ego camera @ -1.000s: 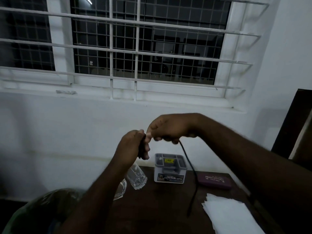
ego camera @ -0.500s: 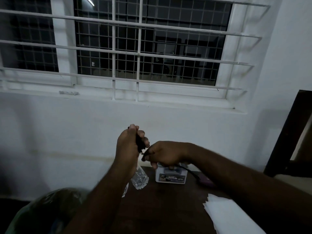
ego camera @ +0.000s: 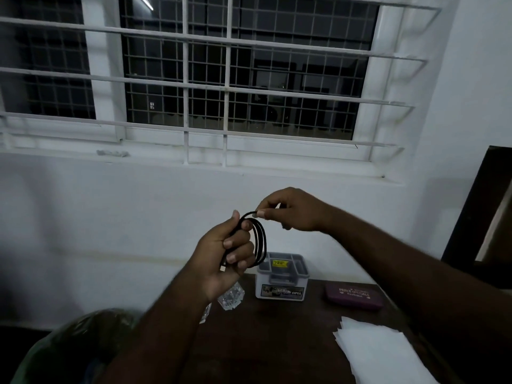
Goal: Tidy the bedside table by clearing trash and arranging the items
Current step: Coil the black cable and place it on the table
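A thin black cable (ego camera: 260,239) is wound into several loops, held up in the air above the dark wooden bedside table (ego camera: 277,342). My left hand (ego camera: 224,256) grips the coil, fingers closed around it. My right hand (ego camera: 288,209) pinches the cable's free end just above and to the right of the coil. On the table below stand a small grey-lidded box (ego camera: 282,278), a maroon spectacle case (ego camera: 354,295), a clear faceted glass (ego camera: 231,297) and a stack of white paper (ego camera: 382,353).
A bin lined with a clear plastic bag (ego camera: 72,347) stands at the lower left beside the table. A white wall and barred window (ego camera: 221,79) rise behind. A dark wooden frame (ego camera: 482,206) stands at the right edge.
The hanging length of cable has been wound up into loops on my left hand. My right hand dropped low, then rose again to pinch the end above the coil.
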A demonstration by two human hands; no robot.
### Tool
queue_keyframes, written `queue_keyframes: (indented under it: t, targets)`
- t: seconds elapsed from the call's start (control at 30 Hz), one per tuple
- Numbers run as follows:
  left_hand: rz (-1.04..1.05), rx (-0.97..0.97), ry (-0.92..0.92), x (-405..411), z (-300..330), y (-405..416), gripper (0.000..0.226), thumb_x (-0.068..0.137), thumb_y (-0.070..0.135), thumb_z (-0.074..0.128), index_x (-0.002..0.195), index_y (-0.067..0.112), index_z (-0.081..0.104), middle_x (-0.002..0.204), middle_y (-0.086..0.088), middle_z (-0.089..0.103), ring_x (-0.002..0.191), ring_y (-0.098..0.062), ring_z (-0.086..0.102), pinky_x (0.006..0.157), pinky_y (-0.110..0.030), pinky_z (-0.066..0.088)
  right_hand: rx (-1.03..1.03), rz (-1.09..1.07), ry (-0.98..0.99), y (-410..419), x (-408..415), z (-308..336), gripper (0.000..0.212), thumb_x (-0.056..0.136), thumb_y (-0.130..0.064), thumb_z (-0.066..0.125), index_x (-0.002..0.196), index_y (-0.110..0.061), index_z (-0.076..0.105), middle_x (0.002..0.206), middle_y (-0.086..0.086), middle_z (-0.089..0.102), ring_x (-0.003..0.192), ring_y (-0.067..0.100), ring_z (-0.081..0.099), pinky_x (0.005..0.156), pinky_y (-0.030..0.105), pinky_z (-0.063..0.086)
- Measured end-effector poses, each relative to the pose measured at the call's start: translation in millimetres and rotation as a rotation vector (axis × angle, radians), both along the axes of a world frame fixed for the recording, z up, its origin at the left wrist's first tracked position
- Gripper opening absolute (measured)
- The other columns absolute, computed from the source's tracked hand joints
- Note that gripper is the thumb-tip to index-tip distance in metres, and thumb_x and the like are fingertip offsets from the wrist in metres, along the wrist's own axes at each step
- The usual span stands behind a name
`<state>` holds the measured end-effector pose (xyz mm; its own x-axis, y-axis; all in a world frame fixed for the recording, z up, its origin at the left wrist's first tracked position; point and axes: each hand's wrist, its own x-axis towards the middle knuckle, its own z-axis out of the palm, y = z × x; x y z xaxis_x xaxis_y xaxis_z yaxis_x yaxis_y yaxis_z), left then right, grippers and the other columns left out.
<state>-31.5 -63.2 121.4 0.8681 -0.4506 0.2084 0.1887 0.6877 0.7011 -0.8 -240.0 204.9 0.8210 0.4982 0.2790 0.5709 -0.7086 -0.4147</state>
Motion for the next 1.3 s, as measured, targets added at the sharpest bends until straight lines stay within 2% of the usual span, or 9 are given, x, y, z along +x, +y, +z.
queue_keyframes:
  t: [0.23, 0.33, 0.53, 0.7, 0.87, 0.93, 1.03, 1.2, 1.3]
  targets:
    - [-0.148, -0.13, 0.012, 1.6, -13.9, -5.3, 0.038, 0.099, 0.036, 0.04, 0.075, 0.011, 0.055, 0.037, 0.004, 0.032, 0.028, -0.005, 0.03, 0.034, -0.02, 0.029, 0.189, -0.011, -0.023, 11.9, -2.6, -54.5, 0.02, 0.091, -0.026, 0.064, 0.096, -0.012, 0.076, 0.084, 0.002, 0.071, 0.086, 0.023, 0.068, 0.08, 0.039, 0.052]
    - [-0.154, -0.112, 0.017, -0.7, -17.6, -10.0, 0.04, 0.1, 0.037, 0.039, 0.074, 0.011, 0.055, 0.037, 0.004, 0.031, 0.027, -0.005, 0.03, 0.035, -0.02, 0.027, 0.423, -0.005, 0.196, 6.2, -7.8, -66.3, 0.012, 0.09, -0.017, 0.066, 0.09, -0.011, 0.076, 0.084, 0.01, 0.073, 0.08, 0.024, 0.071, 0.08, 0.043, 0.057]
    - [-0.054, -0.011, 0.053, 2.7, -28.5, -16.5, 0.036, 0.098, 0.037, 0.043, 0.073, 0.013, 0.053, 0.039, 0.007, 0.028, 0.029, -0.004, 0.028, 0.035, -0.02, 0.028, 0.885, 0.067, 0.715, -16.8, -28.8, -91.9, 0.03, 0.096, -0.016, 0.047, 0.11, 0.002, 0.066, 0.096, 0.016, 0.066, 0.086, 0.027, 0.065, 0.081, 0.044, 0.049]
    - [-0.06, 0.058, 0.093, 3.2, -41.0, -29.9, 0.035, 0.097, 0.038, 0.044, 0.074, 0.013, 0.052, 0.04, 0.007, 0.028, 0.03, -0.005, 0.027, 0.038, -0.021, 0.026, 0.799, 0.038, 0.663, -26.9, -36.7, -112.9, 0.027, 0.093, -0.026, 0.06, 0.114, -0.011, 0.07, 0.112, 0.02, 0.07, 0.106, 0.034, 0.067, 0.095, 0.051, 0.049]
    - [-0.172, 0.036, 0.097, 7.4, -56.7, -39.2, 0.035, 0.098, 0.038, 0.044, 0.076, 0.012, 0.052, 0.038, 0.007, 0.031, 0.029, -0.005, 0.03, 0.036, -0.021, 0.027, 0.845, 0.034, 0.668, -32.5, -43.7, -128.8, 0.022, 0.093, -0.019, 0.061, 0.112, -0.014, 0.071, 0.107, 0.013, 0.072, 0.098, 0.022, 0.067, 0.082, 0.037, 0.049]
    - [-0.185, 0.047, 0.097, 8.6, -63.1, -42.4, 0.035, 0.098, 0.038, 0.043, 0.077, 0.012, 0.053, 0.039, 0.007, 0.032, 0.029, -0.005, 0.03, 0.037, -0.021, 0.026, 0.924, 0.019, 0.683, -33.1, -45.2, -138.4, 0.022, 0.093, -0.014, 0.058, 0.111, -0.01, 0.071, 0.105, 0.015, 0.072, 0.096, 0.024, 0.067, 0.084, 0.041, 0.051]
    - [-0.133, 0.132, 0.103, 8.8, -68.9, -48.1, 0.036, 0.098, 0.039, 0.043, 0.075, 0.013, 0.053, 0.039, 0.008, 0.03, 0.03, -0.005, 0.029, 0.037, -0.021, 0.027, 1.042, -0.014, 0.717, -32.5, -43.4, -154.3, 0.023, 0.093, -0.011, 0.057, 0.111, -0.002, 0.069, 0.111, 0.026, 0.068, 0.099, 0.032, 0.064, 0.095, 0.051, 0.048]
    - [0.033, 0.193, 0.149, 12.1, -72.9, -54.0, 0.038, 0.094, 0.042, 0.05, 0.071, 0.012, 0.052, 0.039, 0.008, 0.027, 0.029, -0.006, 0.029, 0.035, -0.021, 0.029, 1.197, -0.027, 0.776, -30.2, -35.9, -161.4, 0.027, 0.09, -0.008, 0.061, 0.116, -0.013, 0.067, 0.108, 0.011, 0.071, 0.098, 0.025, 0.065, 0.087, 0.045, 0.05]
    - [0.146, 0.287, 0.097, 12.3, -70.6, -56.9, 0.034, 0.092, 0.038, 0.056, 0.067, 0.015, 0.052, 0.043, 0.006, 0.026, 0.032, -0.006, 0.028, 0.037, -0.022, 0.03, 1.281, 0.001, 0.854, -31.2, -32.6, -162.9, 0.036, 0.09, -0.007, 0.061, 0.125, -0.012, 0.059, 0.118, 0.016, 0.066, 0.104, 0.03, 0.061, 0.088, 0.047, 0.048]
